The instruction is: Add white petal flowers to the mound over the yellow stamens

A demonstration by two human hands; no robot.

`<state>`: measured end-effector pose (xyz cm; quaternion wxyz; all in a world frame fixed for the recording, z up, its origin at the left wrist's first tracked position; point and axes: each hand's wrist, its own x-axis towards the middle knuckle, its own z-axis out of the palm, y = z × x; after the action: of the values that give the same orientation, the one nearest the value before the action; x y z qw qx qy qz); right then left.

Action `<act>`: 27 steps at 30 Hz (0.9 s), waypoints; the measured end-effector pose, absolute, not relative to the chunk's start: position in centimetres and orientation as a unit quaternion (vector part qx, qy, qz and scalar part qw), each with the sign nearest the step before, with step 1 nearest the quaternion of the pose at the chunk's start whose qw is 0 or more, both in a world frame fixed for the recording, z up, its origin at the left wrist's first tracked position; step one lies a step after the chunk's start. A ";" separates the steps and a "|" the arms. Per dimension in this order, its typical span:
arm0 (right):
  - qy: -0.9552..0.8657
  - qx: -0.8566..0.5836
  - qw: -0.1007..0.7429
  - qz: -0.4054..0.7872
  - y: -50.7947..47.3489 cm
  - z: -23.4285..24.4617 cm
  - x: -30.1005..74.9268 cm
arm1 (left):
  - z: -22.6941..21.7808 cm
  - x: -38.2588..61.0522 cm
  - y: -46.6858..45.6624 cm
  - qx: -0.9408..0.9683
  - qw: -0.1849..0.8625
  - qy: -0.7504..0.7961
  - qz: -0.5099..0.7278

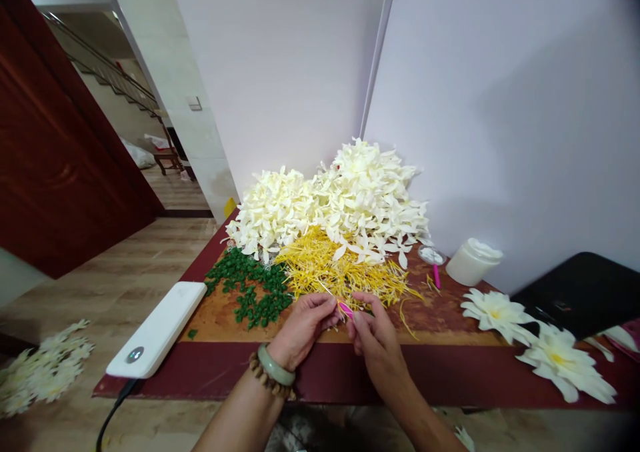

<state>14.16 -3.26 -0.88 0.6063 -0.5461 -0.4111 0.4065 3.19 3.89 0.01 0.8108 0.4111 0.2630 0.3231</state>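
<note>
Above the table's front edge my left hand (314,319), with a pale green bangle and a bead bracelet, pinches a thin pale stem (325,288) that points up and left. My right hand (373,325) holds a small bright pink piece (345,310) between thumb and fingers, close against the left fingertips. What the pink piece is, and whether it joins the stem, I cannot make out. Just beyond both hands lies a heap of yellow stamens (345,272). Left of it are scattered small green pieces (255,285). Behind rises a large pile of cream-white artificial petals (370,192).
A white power bank (160,332) with a black cable lies on the table's left edge. To the right stand a white jar (473,263) and a pink-handled tool (437,277). Finished-looking white flowers (565,359) lie near a black object (580,292). More flowers (47,365) are on the floor.
</note>
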 end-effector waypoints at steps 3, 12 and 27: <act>-0.439 -0.565 0.579 0.390 -3.2 -0.8 14.6 | 0.0 3.3 4.0 0.420 0.805 0.261 0.327; -0.405 -0.571 0.570 0.430 -2.9 -0.9 14.9 | 0.3 3.1 3.9 0.437 0.789 0.277 0.330; -0.560 -0.604 0.547 0.148 -4.7 -1.5 13.5 | 0.9 3.1 2.8 0.415 0.814 0.247 0.323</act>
<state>13.53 -4.69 -1.48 0.5472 -0.6040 -0.5604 0.1476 3.12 2.77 0.87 0.8139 0.4154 0.2469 0.3226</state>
